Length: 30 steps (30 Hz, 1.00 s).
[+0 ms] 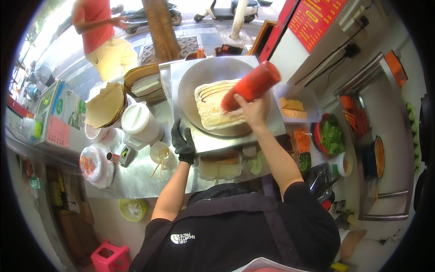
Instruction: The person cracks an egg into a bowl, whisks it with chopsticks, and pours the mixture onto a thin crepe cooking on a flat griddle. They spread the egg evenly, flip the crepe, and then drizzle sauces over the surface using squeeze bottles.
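Note:
A folded, roughly rectangular flatbread (214, 115) lies on the round griddle plate (190, 81), with thin brown sauce lines along its far part. Over its right side my right hand (253, 110) grips a red squeeze bottle (260, 80), tilted so its lower end points down at the bread. Whether the tip touches the bread is blurred. My left hand (183, 142), in a dark knitted glove, is raised near the griddle's front left edge; its fingers are apart and it holds nothing. Close to it stand a white lidded pitcher (141, 120) and a clear cup with wooden sticks (159, 153).
Paper bags (105, 105) and a box of papers (146, 81) stand to the left. Right of the griddle are a tub of yellow slices (295, 108), shredded carrot (302, 139) and a bowl of lettuce (331, 136). Beyond the counter stands a person in a red shirt (98, 30).

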Available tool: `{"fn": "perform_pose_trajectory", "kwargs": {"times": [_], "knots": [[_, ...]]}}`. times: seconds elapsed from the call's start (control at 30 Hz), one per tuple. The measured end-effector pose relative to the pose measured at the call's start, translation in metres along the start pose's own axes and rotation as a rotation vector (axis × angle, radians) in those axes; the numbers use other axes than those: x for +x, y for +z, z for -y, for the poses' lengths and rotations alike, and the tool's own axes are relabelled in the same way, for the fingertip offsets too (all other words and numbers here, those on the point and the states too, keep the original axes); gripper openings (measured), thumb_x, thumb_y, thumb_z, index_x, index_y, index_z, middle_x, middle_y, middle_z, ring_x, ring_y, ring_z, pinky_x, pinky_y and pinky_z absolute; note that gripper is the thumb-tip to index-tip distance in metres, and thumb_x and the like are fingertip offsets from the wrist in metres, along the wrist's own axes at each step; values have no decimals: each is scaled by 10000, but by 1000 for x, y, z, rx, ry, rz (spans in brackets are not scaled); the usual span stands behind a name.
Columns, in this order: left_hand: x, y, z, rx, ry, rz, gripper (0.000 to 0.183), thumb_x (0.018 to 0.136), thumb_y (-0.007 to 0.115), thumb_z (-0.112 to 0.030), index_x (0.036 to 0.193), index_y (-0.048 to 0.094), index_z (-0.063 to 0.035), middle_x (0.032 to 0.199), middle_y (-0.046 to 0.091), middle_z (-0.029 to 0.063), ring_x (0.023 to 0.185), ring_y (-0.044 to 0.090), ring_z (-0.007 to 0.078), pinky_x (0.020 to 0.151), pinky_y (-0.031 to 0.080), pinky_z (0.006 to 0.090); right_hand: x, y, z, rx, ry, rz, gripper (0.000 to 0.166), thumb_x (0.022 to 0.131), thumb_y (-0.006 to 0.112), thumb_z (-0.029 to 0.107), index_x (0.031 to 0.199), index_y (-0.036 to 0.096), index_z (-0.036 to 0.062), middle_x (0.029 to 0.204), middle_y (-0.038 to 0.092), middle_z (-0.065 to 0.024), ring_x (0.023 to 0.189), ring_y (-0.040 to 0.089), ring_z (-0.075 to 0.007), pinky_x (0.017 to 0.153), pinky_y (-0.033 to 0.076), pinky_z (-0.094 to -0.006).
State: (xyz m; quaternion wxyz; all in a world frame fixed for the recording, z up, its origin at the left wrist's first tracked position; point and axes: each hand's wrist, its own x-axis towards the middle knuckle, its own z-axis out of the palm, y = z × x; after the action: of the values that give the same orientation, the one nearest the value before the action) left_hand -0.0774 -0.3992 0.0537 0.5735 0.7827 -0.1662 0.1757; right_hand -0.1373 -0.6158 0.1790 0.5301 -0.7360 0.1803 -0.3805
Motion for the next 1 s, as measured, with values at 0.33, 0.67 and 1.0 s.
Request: {"fn": "perform_pose_trajectory", "kwargs": {"times": [0.33, 0.67, 1.0], "knots": [[0, 3, -7, 37, -1, -4, 399, 847, 530, -177, 1205, 454, -18, 1177, 503, 162, 1097, 469, 302, 945, 352, 379, 42, -50, -58, -231, -140, -391, 688, 670, 743, 285, 1159, 378, -33, 1030, 569, -210, 944, 564, -338, 840, 420, -384], [0, 3, -11, 45, 5, -17, 400, 853, 528, -188, 1201, 452, -8, 1165, 502, 172, 1098, 464, 309, 951, 340, 377, -31, -8, 2, 124, 3, -71, 653, 680, 749, 202, 1183, 387, -5, 1032, 590, -133, 935, 586, -238, 824, 445, -335], [-1, 5, -12, 43, 0, -42, 341, 870, 490, -112, 1190, 460, -1, 1150, 518, 151, 1081, 483, 269, 928, 360, 346, 12, -41, -45, -222, -88, -465, 760, 662, 752, 298, 1213, 338, -22, 1053, 569, -195, 962, 555, -345, 850, 419, -370]]}}
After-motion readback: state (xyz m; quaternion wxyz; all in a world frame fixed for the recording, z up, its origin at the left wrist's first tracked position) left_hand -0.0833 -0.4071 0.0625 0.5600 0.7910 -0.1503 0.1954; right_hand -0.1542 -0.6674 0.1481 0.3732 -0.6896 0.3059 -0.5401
